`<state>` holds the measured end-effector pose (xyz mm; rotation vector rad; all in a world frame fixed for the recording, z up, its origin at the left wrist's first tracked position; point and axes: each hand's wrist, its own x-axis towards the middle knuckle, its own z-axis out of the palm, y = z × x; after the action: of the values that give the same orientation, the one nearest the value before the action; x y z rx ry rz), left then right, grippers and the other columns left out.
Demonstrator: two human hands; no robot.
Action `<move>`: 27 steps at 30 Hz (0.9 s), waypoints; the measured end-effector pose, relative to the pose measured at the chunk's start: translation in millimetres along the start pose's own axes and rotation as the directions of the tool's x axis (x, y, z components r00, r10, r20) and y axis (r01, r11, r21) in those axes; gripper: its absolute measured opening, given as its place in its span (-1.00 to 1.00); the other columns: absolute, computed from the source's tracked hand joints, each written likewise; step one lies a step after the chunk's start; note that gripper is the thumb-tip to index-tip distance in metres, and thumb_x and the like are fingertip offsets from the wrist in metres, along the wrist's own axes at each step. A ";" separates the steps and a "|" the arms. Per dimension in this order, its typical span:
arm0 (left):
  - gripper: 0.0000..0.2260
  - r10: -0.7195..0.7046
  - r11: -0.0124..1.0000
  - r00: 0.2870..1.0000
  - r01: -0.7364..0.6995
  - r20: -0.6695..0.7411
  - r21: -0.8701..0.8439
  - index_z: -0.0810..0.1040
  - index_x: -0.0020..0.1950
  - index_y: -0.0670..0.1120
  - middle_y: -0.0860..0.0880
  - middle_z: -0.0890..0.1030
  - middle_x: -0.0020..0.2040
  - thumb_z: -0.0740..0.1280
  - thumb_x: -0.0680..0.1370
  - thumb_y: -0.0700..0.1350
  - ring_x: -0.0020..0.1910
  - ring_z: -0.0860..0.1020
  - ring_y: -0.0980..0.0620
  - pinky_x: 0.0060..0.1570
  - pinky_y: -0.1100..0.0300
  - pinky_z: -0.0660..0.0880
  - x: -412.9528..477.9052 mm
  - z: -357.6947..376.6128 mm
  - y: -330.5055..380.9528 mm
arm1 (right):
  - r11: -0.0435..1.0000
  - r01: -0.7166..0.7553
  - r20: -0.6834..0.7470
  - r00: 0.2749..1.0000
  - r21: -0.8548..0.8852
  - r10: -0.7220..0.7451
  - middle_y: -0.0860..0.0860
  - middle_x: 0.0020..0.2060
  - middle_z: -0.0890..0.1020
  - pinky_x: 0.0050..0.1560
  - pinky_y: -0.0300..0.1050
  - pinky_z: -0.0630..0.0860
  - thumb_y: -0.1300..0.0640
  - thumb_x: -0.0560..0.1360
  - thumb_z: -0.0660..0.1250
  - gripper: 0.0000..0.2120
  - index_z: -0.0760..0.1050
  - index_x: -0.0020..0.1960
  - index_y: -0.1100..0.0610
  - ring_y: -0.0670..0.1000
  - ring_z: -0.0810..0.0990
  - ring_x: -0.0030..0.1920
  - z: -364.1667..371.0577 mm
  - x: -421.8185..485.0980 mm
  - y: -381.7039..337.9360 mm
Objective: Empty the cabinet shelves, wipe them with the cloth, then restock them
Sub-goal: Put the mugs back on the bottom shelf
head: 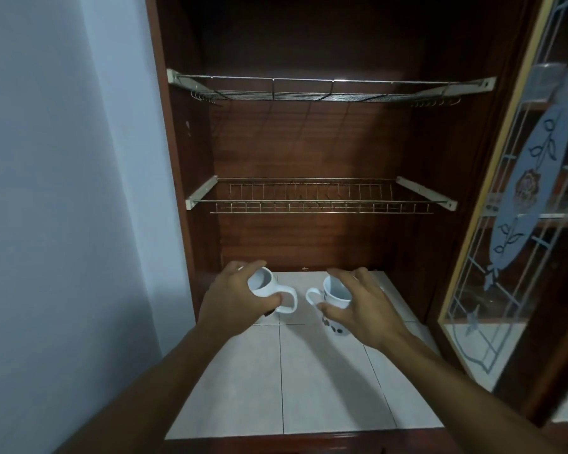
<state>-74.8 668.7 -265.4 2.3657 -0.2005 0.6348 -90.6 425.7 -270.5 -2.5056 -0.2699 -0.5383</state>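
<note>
White ceramic fills both grips: left hand point(233, 298) holds a tilted mug point(265, 286), right hand point(363, 308) a spotted mug point(336, 294). Wire racks point(322, 202) above the grips are bare; likely restocking, needing a careful lift.

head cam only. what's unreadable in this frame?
- White mug: the left hand covers most of its body.
- Patterned mug: the right hand covers much of the print; contact with the tiles is unclear.
- Cabinet top: too dark above the upper rack.
- Glass door: cut off by the right edge; what is behind it is blurred.
- Cloth: not in view.
</note>
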 end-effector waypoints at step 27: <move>-0.33 -0.090 0.990 0.996 0.088 0.013 0.112 0.45 0.39 0.08 0.05 0.48 0.34 0.47 0.33 0.27 0.22 0.45 0.03 0.23 0.05 0.43 -104.7 8.2 96.5 | 0.997 0.063 0.065 0.996 0.045 -0.066 -0.05 0.35 0.35 0.22 -0.02 0.48 -0.29 0.43 0.35 -0.36 0.32 0.44 -0.12 0.04 0.44 0.26 -85.7 -100.6 38.3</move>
<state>-191.9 587.3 -267.3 2.4724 -0.0684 0.5961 -196.9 338.4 -266.7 -2.4831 -0.3852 -0.4707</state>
